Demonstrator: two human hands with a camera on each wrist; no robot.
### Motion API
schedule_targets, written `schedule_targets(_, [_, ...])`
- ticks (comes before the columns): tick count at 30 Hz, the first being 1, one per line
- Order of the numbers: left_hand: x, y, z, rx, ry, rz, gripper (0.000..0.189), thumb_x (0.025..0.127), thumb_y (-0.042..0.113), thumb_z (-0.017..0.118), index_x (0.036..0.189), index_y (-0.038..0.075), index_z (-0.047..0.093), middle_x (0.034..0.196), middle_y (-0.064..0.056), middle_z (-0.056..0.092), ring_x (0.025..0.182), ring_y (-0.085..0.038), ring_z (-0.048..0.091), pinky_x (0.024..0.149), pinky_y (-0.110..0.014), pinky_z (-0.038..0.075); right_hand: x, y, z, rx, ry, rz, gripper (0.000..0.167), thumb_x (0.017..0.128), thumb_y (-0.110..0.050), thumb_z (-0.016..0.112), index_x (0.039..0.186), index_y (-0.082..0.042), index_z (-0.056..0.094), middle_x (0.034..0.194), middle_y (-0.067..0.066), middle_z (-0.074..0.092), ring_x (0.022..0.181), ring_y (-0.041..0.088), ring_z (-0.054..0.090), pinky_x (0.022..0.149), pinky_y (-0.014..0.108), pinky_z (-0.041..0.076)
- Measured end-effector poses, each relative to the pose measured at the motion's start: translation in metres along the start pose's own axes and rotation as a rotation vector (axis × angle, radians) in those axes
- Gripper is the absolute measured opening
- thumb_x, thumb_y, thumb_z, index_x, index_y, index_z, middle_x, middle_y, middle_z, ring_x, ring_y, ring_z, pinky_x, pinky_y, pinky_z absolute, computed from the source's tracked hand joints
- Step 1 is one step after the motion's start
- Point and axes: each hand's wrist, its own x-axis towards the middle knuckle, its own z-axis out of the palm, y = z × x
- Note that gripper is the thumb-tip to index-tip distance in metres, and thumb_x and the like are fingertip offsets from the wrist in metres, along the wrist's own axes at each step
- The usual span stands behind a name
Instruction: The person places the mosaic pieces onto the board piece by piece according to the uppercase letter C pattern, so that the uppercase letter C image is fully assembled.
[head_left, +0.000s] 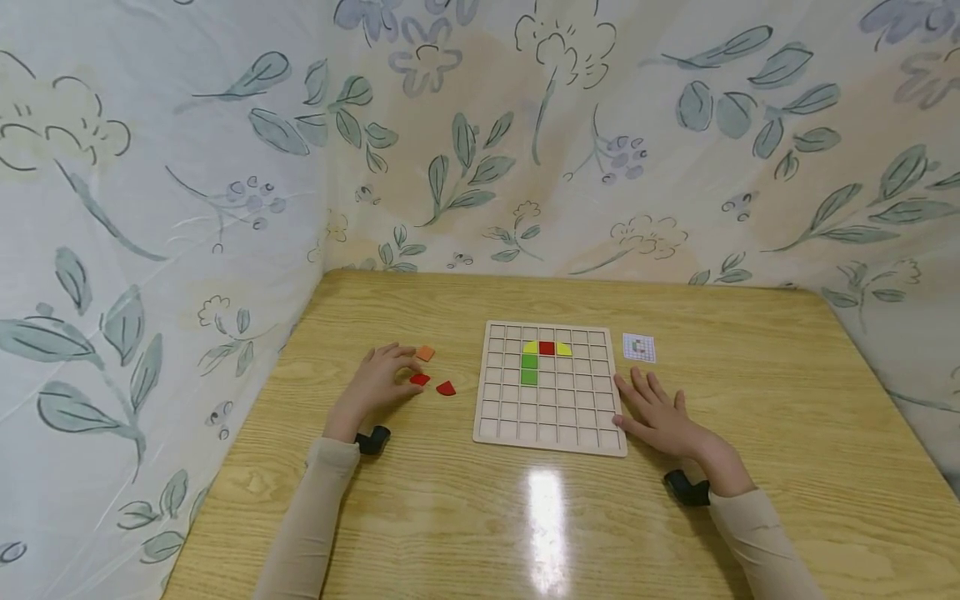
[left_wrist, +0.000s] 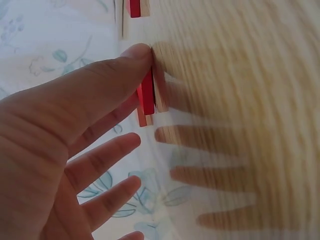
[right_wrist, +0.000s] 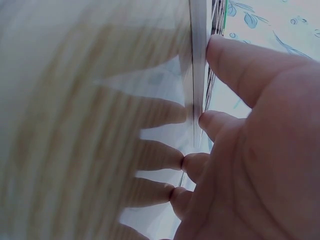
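Observation:
My left hand (head_left: 381, 383) pinches a red tile (left_wrist: 148, 95) between thumb and index finger, low over the table; its other fingers are spread. Near that hand lie a red quarter-circle tile (head_left: 446, 388) and an orange tile (head_left: 425, 353). A wooden grid board (head_left: 547, 412) is in the middle. On it, a red square tile (head_left: 547, 348) sits between two yellow rounded tiles (head_left: 563, 349), and two green square tiles (head_left: 528, 377) run down below the left yellow one. My right hand (head_left: 660, 421) rests at the board's right edge (right_wrist: 199, 75), thumb and index fingertip touching it, fingers spread.
A small printed card (head_left: 639, 348) with a coloured grid picture lies right of the board. The wood-grain table (head_left: 450, 517) is glossy and reflects a light near its front. Flower-patterned cloth (head_left: 480, 167) stands behind and at the left.

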Motion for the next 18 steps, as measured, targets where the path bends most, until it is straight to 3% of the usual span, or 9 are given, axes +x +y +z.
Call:
schedule_targets(6, [0.000,0.004,-0.001,-0.008,0.008,-0.005,0.027,0.079,0.036,0.072,0.097,0.017,0.068,0.137,-0.011,0.048,0.134,-0.035,0.030,0.108,-0.062,0.014,0.000,0.000,-0.001,0.003,-0.004,-0.001,0.070,0.095,-0.041,0.047,0.149,-0.011,0.014,0.153,0.025,-0.002,0.137,0.047,-0.009,0.094,0.075,-0.012])
schedule_targets(18, [0.008,0.016,0.003,0.003,0.028,0.049,0.025,0.078,0.040,0.072,0.090,0.018,0.068,0.134,-0.009,0.052,0.133,-0.036,0.034,0.108,-0.061,0.017,0.000,-0.001,-0.003,0.002,-0.009,-0.002,0.070,0.095,-0.040,0.047,0.149,-0.011,0.013,0.152,0.025,-0.001,0.137,0.048,-0.009,0.094,0.075,-0.012])
